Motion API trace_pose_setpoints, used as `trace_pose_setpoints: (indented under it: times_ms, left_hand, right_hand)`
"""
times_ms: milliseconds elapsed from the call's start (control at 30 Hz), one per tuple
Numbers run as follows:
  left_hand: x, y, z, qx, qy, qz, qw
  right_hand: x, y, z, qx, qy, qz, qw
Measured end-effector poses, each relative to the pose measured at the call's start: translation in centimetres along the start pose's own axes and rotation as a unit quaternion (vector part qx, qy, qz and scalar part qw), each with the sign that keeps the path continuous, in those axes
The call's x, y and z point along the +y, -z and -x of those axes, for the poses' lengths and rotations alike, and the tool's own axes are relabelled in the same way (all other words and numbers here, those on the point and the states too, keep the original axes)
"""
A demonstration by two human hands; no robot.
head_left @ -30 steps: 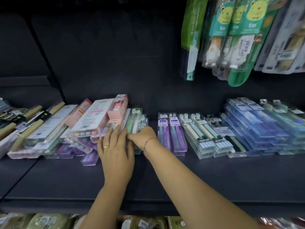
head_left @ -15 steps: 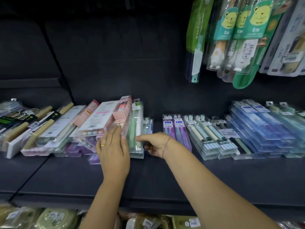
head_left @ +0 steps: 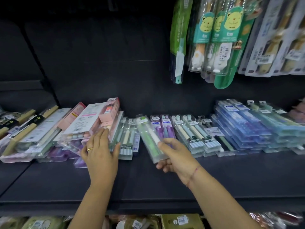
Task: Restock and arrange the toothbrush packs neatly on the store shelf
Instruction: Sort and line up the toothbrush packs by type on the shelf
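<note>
A dark matte store shelf [head_left: 148,184] carries a row of toothbrush packs near its back wall. From the left lie wooden-handled brush packs [head_left: 28,128], a leaning heap of pink cardboard boxes [head_left: 85,121] over lilac packs, clear pastel-brush packs [head_left: 127,138], purple packs [head_left: 162,129], cream-and-blue packs [head_left: 189,134] and stacked clear blue packs [head_left: 244,128].

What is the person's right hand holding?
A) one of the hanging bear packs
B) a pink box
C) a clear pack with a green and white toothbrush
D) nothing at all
C: the right hand grips the lower end of the clear green-and-white toothbrush pack, its thumb on top and its fingers curled underneath.
</note>
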State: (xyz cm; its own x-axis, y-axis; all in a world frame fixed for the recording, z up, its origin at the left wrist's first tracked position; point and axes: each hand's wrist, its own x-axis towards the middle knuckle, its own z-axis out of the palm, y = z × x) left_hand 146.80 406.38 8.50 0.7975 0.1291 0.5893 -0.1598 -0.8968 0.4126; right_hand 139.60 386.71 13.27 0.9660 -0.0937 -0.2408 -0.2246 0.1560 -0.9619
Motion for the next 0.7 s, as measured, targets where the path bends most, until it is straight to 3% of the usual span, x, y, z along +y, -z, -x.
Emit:
trace_pose_setpoints:
  times_ms: [233,500,700]
  left_hand:
    - [-0.7,-0.5,-0.4,0.065,-0.038,0.017,0.997]
    - [-1.3,-0.3,0.4,0.155,-0.076,0.015,0.985]
    - [-1.8,0.1,0.5,0.176,-0.059,0.052,0.981]
  right_hand:
    - [2.2,5.3,3.3,0.040,0.042,0.017,0.998]
    - [4.1,5.6,3.5,0.049,0.053,-0.028,0.997]
    - [4.3,4.6,3.3,0.033,0.040,-0.063,0.997]
